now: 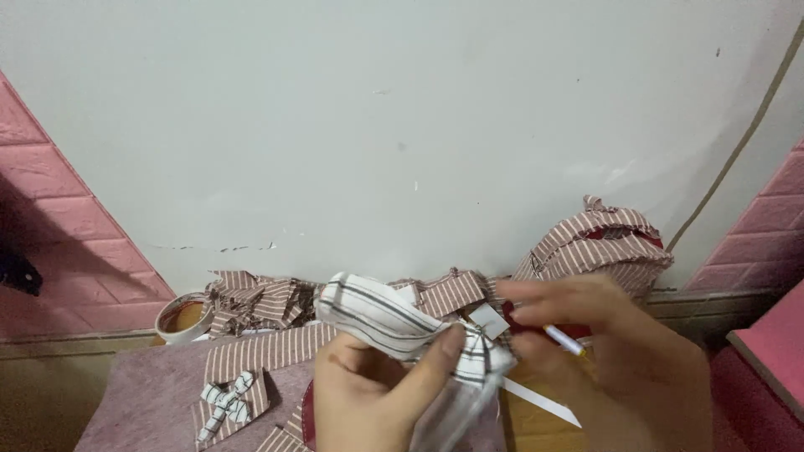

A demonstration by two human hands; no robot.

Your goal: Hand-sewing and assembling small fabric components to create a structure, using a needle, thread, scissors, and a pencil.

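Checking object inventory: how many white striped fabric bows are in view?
2. One white striped bow is pinched in the left hand, beside the right hand. A smaller bow lies on pink striped fabric at lower left. Scraps may hide more.

Your hands (502, 360) hold the fabric piece (394, 322) at lower centre; the cup (180, 318) sits left, the fabric scraps (260, 297) behind, the fabric bundle (607, 243) upper right.

The white bow (402, 322) pinched in my left hand (377, 393) is soft matt cotton with grey stripes. The scraps (260, 301) behind are the same woven stuff in reddish-brown. The mat (151, 393) looks felty and dull, the cup (180, 322) glossy ceramic, the wall (402, 125) matt paint, scuffed.
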